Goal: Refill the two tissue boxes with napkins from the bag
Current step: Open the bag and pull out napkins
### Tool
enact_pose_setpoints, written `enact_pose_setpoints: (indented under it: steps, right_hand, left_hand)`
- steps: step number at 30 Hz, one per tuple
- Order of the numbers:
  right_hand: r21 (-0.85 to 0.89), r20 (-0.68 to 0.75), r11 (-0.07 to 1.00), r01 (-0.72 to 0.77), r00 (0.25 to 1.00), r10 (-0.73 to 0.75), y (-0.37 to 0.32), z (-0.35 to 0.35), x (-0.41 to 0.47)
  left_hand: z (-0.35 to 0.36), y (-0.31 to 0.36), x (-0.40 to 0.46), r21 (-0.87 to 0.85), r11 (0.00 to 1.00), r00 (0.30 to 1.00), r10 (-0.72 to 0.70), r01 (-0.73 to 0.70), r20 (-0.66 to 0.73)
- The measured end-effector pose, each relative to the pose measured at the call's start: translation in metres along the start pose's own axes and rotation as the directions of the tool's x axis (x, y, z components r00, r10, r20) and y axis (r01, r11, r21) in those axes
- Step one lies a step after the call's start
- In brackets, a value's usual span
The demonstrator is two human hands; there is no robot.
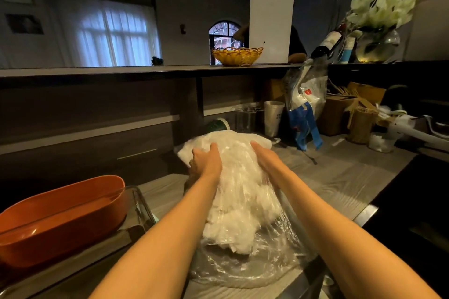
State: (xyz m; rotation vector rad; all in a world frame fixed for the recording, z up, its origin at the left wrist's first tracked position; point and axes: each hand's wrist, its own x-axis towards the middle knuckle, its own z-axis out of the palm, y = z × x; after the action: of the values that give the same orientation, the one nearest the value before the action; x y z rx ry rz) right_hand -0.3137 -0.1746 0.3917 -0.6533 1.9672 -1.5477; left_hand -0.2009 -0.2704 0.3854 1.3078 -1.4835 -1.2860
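A large clear plastic bag (240,192) stuffed with white napkins lies on the grey wooden counter (340,182) in front of me. My left hand (206,161) grips the bag's far left part, fingers curled into the plastic. My right hand (266,156) lies on the bag's far right side with fingers spread along it. The bag's loose mouth (243,267) spreads toward me. No tissue box shows in view; the bag hides what lies under it.
An orange oval tub (63,216) sits in a clear tray at the near left. Behind the bag stand a paper cup (273,118), glasses and a hanging blue-and-white bag (306,104). Cardboard boxes (340,114) and clutter fill the right. A raised shelf carries a yellow basket (237,56).
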Motion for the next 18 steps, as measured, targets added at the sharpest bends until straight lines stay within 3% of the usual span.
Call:
enact_pose_setpoints:
  steps: [3, 4, 5, 7, 9, 10, 14, 18]
  right_hand:
    - [0.268, 0.06, 0.944, 0.192, 0.975, -0.215, -0.02, 0.003, -0.01]
    - [0.281, 0.051, 0.924, 0.26, 0.957, -0.285, -0.024, 0.003, -0.012]
    - [0.193, 0.017, 0.923, 0.331, 0.94, -0.341, -0.029, 0.002, -0.013]
    - [-0.198, -0.054, 0.905, 0.377, 0.918, -0.394, -0.034, -0.004, -0.009]
    - [-0.513, -0.107, 0.834, 0.201, 0.949, -0.295, -0.032, -0.01, -0.007]
    - [-0.539, -0.142, 0.834, 0.115, 0.964, -0.225, -0.029, -0.012, -0.007]
    - [-0.493, -0.162, 0.868, 0.06, 0.974, -0.16, -0.018, -0.023, -0.039]
    - [-0.376, -0.034, 0.927, 0.02, 0.999, -0.035, 0.002, -0.023, -0.078]
  left_hand:
    - [-0.002, 0.025, -0.012, -0.246, 0.961, 0.992, 0.125, -0.128, -0.026]
    - [-0.004, 0.032, -0.017, -0.266, 0.946, 0.982, 0.184, -0.187, -0.036]
    - [-0.007, 0.038, -0.019, -0.236, 0.94, 0.97, 0.241, -0.244, -0.044]
    - [-0.014, 0.045, -0.023, -0.05, 0.951, 0.951, 0.3, -0.304, -0.074]
    - [-0.022, 0.048, -0.024, 0.117, 0.971, 0.975, 0.215, -0.207, -0.058]
    - [-0.026, 0.048, -0.027, 0.147, 0.974, 0.984, 0.175, -0.169, -0.028]
    - [-0.038, 0.035, -0.048, 0.315, 0.907, 0.96, 0.255, -0.278, 0.115]
    - [-0.052, 0.007, -0.072, 0.404, 0.885, 0.964, 0.153, -0.232, 0.219]
